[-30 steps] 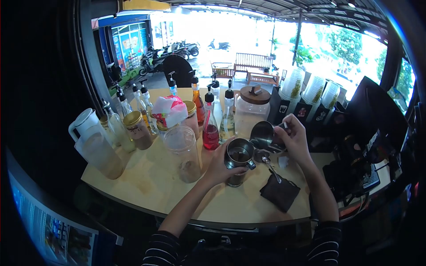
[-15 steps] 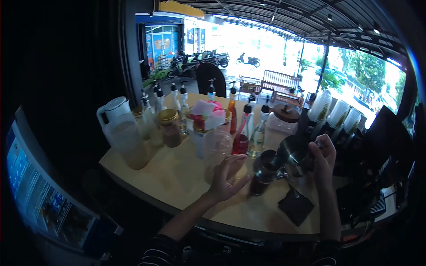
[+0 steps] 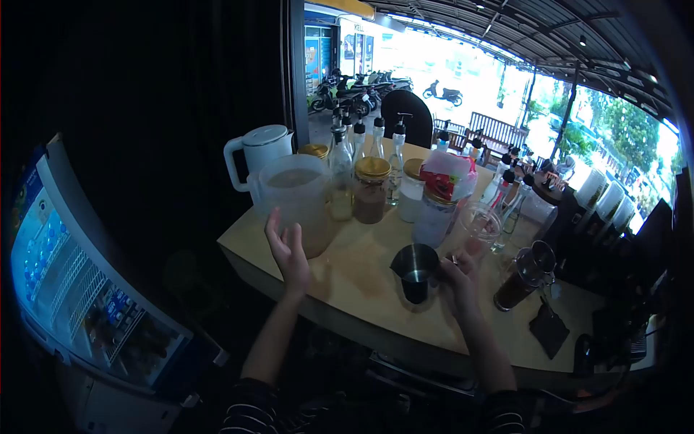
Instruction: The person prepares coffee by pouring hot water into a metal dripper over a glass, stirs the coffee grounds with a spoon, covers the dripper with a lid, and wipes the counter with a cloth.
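My right hand grips a dark, shiny metal pitcher by its handle side, above the table's middle. Its mouth faces me and its inside looks dark. My left hand is raised with fingers apart, in front of a large translucent plastic jug holding a brownish content; whether they touch I cannot tell. To the right of my right hand stands a glass press-type vessel of dark liquid. A clear plastic cup stands just behind that hand.
A white kettle, gold-lidded jars and several pump bottles line the back of the wooden table. A dark cloth lies at the right, near stacked cups. A lit drinks fridge stands at the left.
The view has turned left. My right hand has carried the metal pitcher leftward, away from the press-type vessel. My left hand has moved from near the clear cup to the large plastic jug.
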{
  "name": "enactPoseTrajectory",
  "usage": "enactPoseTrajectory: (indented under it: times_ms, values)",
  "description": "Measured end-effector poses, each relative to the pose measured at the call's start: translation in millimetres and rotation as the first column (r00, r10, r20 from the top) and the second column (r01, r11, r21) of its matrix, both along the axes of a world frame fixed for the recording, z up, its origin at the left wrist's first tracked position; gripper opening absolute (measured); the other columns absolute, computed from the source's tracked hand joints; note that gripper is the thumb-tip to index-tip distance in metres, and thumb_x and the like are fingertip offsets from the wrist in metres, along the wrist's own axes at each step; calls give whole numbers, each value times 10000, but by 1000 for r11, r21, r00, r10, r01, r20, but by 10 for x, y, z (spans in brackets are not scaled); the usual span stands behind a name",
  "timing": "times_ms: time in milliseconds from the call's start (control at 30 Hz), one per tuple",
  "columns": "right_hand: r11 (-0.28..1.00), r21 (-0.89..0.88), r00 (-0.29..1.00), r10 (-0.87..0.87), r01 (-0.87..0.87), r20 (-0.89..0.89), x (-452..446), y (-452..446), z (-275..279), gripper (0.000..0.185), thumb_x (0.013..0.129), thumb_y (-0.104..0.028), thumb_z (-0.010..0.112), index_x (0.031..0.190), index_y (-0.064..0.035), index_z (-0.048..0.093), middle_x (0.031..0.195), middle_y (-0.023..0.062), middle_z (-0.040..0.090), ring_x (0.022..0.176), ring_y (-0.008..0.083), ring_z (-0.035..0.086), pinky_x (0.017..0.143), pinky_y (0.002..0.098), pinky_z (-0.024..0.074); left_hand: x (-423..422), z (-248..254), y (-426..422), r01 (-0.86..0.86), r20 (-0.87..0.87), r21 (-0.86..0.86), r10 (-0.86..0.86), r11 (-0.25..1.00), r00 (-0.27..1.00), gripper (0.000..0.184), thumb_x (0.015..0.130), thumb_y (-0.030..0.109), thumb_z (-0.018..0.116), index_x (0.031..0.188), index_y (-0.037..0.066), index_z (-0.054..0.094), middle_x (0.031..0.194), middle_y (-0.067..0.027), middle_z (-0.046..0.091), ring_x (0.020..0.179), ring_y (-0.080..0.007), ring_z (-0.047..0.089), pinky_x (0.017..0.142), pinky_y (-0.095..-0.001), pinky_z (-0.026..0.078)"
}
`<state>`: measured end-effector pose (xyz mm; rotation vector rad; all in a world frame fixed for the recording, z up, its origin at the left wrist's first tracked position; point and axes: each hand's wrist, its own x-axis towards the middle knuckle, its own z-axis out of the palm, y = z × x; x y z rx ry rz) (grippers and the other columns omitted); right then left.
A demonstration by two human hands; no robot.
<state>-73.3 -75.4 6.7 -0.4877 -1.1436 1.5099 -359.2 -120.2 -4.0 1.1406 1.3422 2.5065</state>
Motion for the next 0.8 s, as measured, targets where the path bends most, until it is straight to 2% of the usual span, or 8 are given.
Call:
enactPoseTrajectory:
  times_ms: [100, 133, 200, 267, 300, 367, 600, 800]
  values:
    - [993, -114, 999, -6, 1, -43, -284, 144, -325, 147, 855, -22, 613, 826, -91, 487, 718, 17, 571, 617, 81, 538, 556, 228, 422, -471, -41, 227, 47, 126, -101, -34, 994, 991, 579, 959, 338, 482, 1375, -32, 323, 1381, -129, 389, 1301, -232, 344, 1090, -362, 235]
    - [993, -115, 996, 12, -21, -83, -349, 186, -382, 165, 846, -12, 617, 797, -105, 490, 706, 3, 556, 603, 62, 467, 569, 214, 379, -615, 5, 298, 48, 123, -99, -36, 994, 992, 579, 959, 338, 482, 1375, -32, 323, 1381, -129, 389, 1301, -232, 344, 1090, -362, 235]
    - [990, -135, 993, 25, -41, -118, -484, 242, -435, 171, 844, -9, 619, 785, -105, 490, 703, 0, 551, 590, 60, 439, 565, 209, 360, -877, 99, 431, 277, 197, -71, -258, 958, 946, 621, 959, 437, 448, 1367, -24, 367, 1370, -132, 414, 1291, -224, 364, 1080, -342, 254]
    - [988, -147, 987, 32, -55, -156, -610, 304, -447, 178, 843, -7, 621, 774, -105, 490, 701, -3, 546, 577, 57, 411, 562, 205, 341, -1157, 104, 679, 337, 227, -10, -326, 941, 918, 625, 952, 461, 448, 1345, -24, 402, 1344, -133, 442, 1261, -225, 397, 1065, -345, 282]
    - [993, -111, 994, 13, -25, -107, -673, 322, -440, 170, 861, -36, 600, 764, -102, 477, 656, 6, 501, 552, 99, 431, 543, 253, 373, -1196, 185, 728, 390, 260, 51, -389, 920, 884, 633, 945, 484, 448, 1323, -23, 436, 1318, -134, 470, 1230, -225, 430, 1049, -347, 309]
    - [997, -73, 998, -18, 13, -61, -765, 342, -425, 173, 879, -65, 578, 754, -99, 463, 611, 15, 456, 526, 141, 451, 525, 302, 406, -1282, 286, 739, 438, 297, 14, -422, 899, 856, 621, 930, 485, 478, 1308, -7, 442, 1294, -118, 494, 1204, -219, 458, 1030, -353, 343]
    - [988, -154, 994, 2, -20, -113, -969, 269, -288, 200, 864, -41, 602, 736, -107, 464, 633, -8, 473, 560, 83, 419, 556, 244, 371, -1297, 406, 664, 502, 334, -52, -458, 863, 823, 599, 911, 433, 546, 1263, -49, 491, 1252, -132, 528, 1162, -213, 496, 1000, -342, 377]
    - [981, -196, 985, -35, 0, -171, -1057, 385, -295, 209, 842, -18, 637, 750, -109, 473, 644, -20, 486, 554, 62, 374, 544, 213, 316, -1256, 497, 636, 549, 298, -106, -500, 829, 813, 542, 933, 388, 525, 1257, -47, 504, 1233, -119, 545, 1165, -208, 491, 1006, -338, 373]
